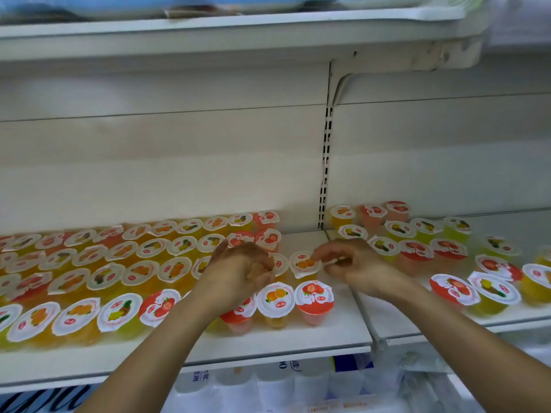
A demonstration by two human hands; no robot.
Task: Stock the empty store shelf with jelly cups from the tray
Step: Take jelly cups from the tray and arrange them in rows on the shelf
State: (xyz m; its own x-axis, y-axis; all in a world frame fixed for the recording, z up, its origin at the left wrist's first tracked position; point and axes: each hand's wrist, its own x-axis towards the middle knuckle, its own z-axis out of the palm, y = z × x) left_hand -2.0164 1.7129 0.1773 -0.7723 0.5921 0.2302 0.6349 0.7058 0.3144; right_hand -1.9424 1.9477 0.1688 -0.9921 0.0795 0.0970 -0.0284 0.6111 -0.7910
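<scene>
Head view. Both hands are reaching over the white shelf (328,332), which is carrying rows of jelly cups (119,263) across its left section. More jelly cups are standing on the adjoining shelf section (417,326) to the right, in looser rows. No tray is appearing in this view.

The left hand (241,269) is hovering above the third row from the front, fingers curled inward over an orange-coloured cup that is mostly hidden beneath them; whether it is actually gripping that cup cannot be told. The right hand (351,263) is sitting just beside an orange-lidded cup (304,263), its fingertips (317,256) touching the right edge of that lid, the other fingers loosely bent and grasping nothing visible.

In front of the hands, an orange cup (275,299) and a strawberry cup (313,296) are standing upright, side by side, near the front edge. The strawberry cup is ending its row on the right.

Packaged goods (268,383) are lying on the level below.
</scene>
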